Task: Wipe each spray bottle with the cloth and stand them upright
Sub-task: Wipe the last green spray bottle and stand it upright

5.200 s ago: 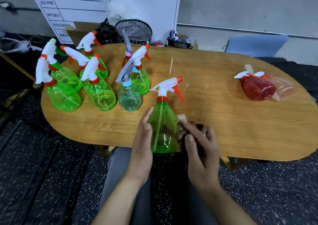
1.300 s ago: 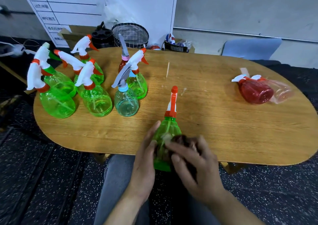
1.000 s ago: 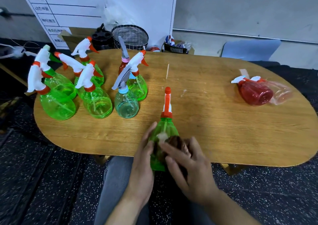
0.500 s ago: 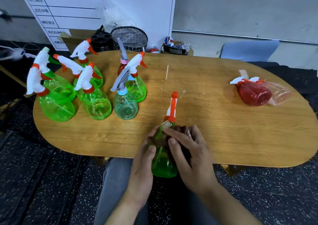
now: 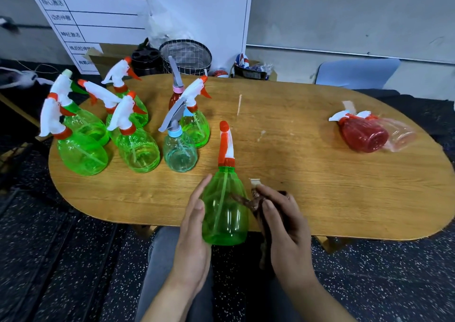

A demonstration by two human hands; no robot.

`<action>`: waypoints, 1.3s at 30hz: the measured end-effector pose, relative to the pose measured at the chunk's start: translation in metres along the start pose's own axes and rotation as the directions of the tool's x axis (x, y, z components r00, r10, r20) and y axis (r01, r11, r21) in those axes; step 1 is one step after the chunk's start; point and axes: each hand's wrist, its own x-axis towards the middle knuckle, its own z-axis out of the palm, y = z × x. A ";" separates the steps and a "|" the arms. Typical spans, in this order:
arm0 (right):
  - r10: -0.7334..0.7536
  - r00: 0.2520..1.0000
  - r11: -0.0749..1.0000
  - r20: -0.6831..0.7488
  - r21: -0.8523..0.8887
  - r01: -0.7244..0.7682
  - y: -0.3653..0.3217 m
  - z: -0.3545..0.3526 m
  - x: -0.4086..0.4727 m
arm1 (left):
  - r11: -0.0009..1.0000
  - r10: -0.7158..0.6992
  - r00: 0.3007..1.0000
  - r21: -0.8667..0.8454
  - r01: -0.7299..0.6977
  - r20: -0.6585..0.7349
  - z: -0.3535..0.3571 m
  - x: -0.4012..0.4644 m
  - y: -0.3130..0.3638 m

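Observation:
A green spray bottle with a white and orange trigger head lies tilted over the table's near edge, nozzle pointing away from me. My left hand holds its left side, fingers straight along the body. My right hand grips a dark brown cloth against the bottle's right side. Several green bottles and a pale blue one stand upright at the left. A red bottle and a clear pink one lie on their sides at the right.
The oval wooden table has a thin stick and small scraps near its middle. A wire basket, a black holder and a blue chair sit behind it. My knees are under the near edge.
The cloth has slid from the bottle's top face down to its right side. The bottle's body now shows uncovered, and my left hand still steadies it.

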 end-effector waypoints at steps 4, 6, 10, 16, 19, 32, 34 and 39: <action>0.077 0.997 0.994 -0.007 0.080 -0.077 0.005 0.009 -0.003 | 1.000 -0.003 1.000 0.013 0.003 0.023 0.015 -0.006 0.004; 0.090 0.996 0.991 -0.016 0.099 -0.088 0.007 0.009 -0.008 | 0.999 0.008 1.000 0.042 -0.009 0.029 0.016 -0.005 0.006; 0.078 0.997 0.995 -0.005 0.068 -0.078 0.011 0.003 -0.011 | 0.995 0.029 0.998 0.091 -0.034 0.055 0.013 -0.003 0.000; -0.037 0.998 0.995 0.051 -0.087 0.041 0.009 0.001 -0.020 | 0.986 0.064 0.998 0.155 -0.066 0.016 0.017 -0.008 -0.003; -0.078 0.994 0.979 0.079 -0.181 0.091 -0.001 -0.003 -0.007 | 0.989 0.063 0.998 0.135 -0.064 0.017 0.014 -0.006 -0.007; -0.387 0.813 0.667 0.435 -0.477 0.572 -0.001 -0.001 -0.001 | 0.997 0.041 0.999 0.069 -0.040 -0.022 0.012 0.002 -0.006; -0.453 0.703 0.600 0.548 -0.396 0.695 0.005 -0.008 -0.007 | 0.999 -0.012 1.000 0.046 0.013 -0.017 0.009 0.002 -0.007; -0.391 0.839 0.739 0.379 -0.414 0.532 -0.002 -0.015 0.010 | 0.993 0.010 1.000 0.121 -0.008 -0.011 0.008 0.000 -0.016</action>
